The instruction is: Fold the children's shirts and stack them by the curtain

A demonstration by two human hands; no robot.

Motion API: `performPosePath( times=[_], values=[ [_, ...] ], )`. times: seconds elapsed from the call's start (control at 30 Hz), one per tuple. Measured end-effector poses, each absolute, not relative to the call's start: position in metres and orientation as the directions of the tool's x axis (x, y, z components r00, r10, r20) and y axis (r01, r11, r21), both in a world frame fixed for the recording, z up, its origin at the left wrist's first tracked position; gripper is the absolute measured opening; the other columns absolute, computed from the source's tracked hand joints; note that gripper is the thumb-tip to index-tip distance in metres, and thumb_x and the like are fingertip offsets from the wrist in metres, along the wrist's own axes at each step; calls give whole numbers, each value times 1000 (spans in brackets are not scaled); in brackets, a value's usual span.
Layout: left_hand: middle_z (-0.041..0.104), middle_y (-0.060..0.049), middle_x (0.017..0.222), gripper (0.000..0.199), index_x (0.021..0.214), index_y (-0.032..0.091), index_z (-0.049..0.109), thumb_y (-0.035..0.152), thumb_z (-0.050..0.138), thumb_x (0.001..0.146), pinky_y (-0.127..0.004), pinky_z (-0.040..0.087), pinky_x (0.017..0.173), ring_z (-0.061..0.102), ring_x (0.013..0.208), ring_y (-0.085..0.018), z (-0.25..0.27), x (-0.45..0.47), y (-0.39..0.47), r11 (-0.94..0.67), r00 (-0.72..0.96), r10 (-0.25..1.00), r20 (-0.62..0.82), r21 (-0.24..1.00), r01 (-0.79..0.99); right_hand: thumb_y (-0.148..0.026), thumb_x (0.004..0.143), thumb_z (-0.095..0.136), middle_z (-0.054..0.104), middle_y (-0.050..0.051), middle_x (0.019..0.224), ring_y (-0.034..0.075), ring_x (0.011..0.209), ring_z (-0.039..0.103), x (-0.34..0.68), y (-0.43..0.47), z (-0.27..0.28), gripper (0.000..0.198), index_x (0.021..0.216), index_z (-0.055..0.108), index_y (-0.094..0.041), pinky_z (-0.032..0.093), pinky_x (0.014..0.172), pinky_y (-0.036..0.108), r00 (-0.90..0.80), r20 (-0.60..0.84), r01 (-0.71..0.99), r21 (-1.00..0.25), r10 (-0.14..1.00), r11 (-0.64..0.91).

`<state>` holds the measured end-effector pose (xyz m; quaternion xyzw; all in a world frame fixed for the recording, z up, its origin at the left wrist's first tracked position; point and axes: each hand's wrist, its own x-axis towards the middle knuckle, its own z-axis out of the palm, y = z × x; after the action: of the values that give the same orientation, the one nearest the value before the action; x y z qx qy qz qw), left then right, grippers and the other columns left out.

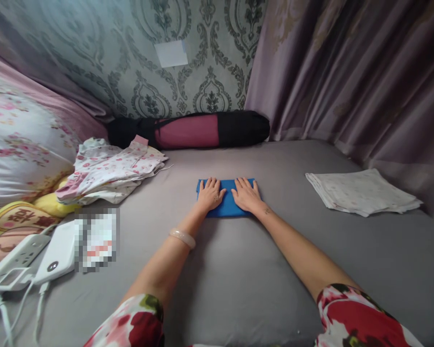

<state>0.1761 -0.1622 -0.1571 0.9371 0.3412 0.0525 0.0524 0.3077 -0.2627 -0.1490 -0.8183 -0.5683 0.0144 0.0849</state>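
Note:
A blue folded cloth (226, 208) lies flat on the grey bed sheet (235, 279), near the middle of the view. On its left part rests my left hand (210, 193), palm down with the fingers stretched out. My right hand (246, 194) lies flat on the right part of the same cloth, fingers spread. Both thumbs point inward, with a strip of blue showing between them. The hands hide much of the cloth's upper surface, so I cannot tell what kind of item it is.
Folded white cloths (361, 192) lie at the right. A black and maroon roll bag (188, 131) lies along the wall. Crumpled printed clothes (112, 168) are at the left, near a power strip (18, 260), a white power bank (60, 253) and cables.

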Motion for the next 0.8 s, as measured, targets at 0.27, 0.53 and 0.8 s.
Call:
performPosePath(
  times=[0.27,0.53,0.8],
  values=[
    [56,-16,131,39,123,16,56,28,30,96,-46,35,106,52,123,-27,-130,168,-128,-649,664,748,-18,192,736,-28,99,31,62,12,126,25,117,53,352,-253,-126,39,123,60,-18,33,103,43,459,66,874,-211,886,-437],
    [59,-11,130,31,115,22,63,29,45,90,-40,40,99,54,119,-26,-117,167,-99,-605,635,749,-190,197,772,-35,96,43,58,11,128,29,123,46,382,-245,-129,33,116,65,-22,35,100,46,416,-104,888,-171,904,-428],
    [66,-11,117,27,110,19,60,25,49,86,-38,43,93,59,109,-24,-114,170,-94,-611,653,725,-220,231,757,-34,89,51,58,12,127,31,120,50,389,-233,-125,28,110,65,-22,41,97,46,422,-194,868,-196,886,-456]
  ],
)
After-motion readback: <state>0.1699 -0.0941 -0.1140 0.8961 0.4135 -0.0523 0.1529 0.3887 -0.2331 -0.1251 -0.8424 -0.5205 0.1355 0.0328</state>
